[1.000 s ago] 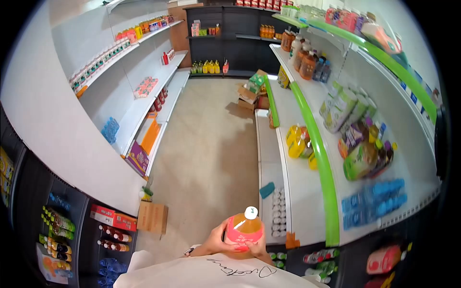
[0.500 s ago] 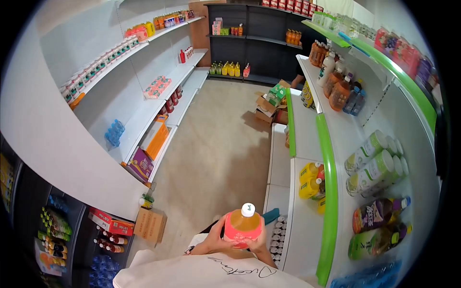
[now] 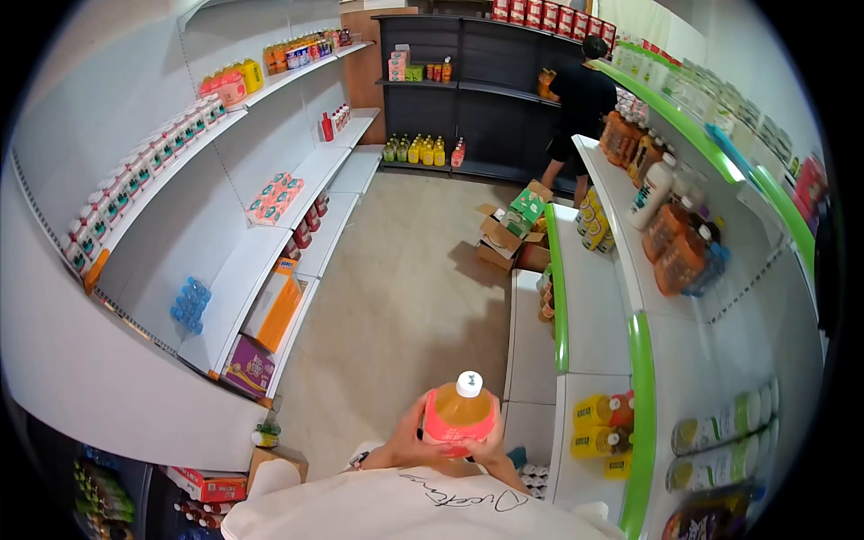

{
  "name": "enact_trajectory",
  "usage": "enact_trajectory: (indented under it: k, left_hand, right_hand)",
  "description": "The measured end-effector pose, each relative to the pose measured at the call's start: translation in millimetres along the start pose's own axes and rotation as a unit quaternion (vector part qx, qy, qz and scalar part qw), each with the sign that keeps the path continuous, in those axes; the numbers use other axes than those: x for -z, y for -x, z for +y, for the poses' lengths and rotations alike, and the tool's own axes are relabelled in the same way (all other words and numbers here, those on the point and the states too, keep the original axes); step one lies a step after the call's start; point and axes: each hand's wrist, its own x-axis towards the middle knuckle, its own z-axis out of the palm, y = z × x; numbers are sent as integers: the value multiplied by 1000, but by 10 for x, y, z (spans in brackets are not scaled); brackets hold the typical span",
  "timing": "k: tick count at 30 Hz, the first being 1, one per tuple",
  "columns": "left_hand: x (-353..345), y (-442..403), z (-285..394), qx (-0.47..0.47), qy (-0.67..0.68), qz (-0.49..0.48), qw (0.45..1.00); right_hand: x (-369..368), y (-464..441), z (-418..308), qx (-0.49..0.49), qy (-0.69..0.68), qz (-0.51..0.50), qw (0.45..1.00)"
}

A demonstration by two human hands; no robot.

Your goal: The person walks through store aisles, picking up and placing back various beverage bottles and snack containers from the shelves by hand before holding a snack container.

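Bottle (image 3: 462,409) between left hand (image 3: 415,440) and right hand (image 3: 487,446), base hidden, label (image 3: 460,430) unreadable

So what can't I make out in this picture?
All in the head view:
- Bottle: its label is partly covered by the hands, its print too small to read.
- Person: their front is turned away; boxes and shelving hide their feet.
- Dark pack: cut off by the bottom edge.
- Green bottles, lower left: labels too blurred.
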Motion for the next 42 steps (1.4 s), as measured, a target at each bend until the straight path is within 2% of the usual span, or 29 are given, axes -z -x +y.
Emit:
enact_trajectory:
  k: [1,3,6,15,17,24,26,33,36,42]
  left_hand:
    - [135,-207,-26,1,0,2,1000]
    - [401,-606,-142,-77,-12,-4,997]
    - [751,-1092,-252,-83,-18,-7,996]
    - [1349,-2398,-473,-6,-22,15,1000]
    - [1515,-2774,-662,-13,-42,22,999]
    - [2024,-4556,-939,-12,-51,13,999]
    - [2110,-5100,-932,-21,-55,11,998]
    - [2406,-6578,-1034,-28,-85,14,996]
    - [2558,-6936,-1167,-5,-14,23,1000]
    - [3046,-7798,-1505,23,11,25,999]
  right_hand:
    - [-29,-262,35,-3,-20,-6,1000]
    - [-97,-675,195,-8,-42,-14,999]
    - [-209,-1166,456,-18,-18,3,1000]
    - [-213,-2567,1082,-40,-34,10,999]
    - [-164,-2963,1310,-56,-49,3,997]
    - [234,-4661,2074,-58,-25,-14,998]
    - [392,-5243,2201,-17,-56,-26,998]
    - [707,-6574,2620,-35,-66,-6,997]
    - [741,-6945,2838,-57,-76,-16,995]
    - [742,-7864,3354,-83,-3,-15,996]
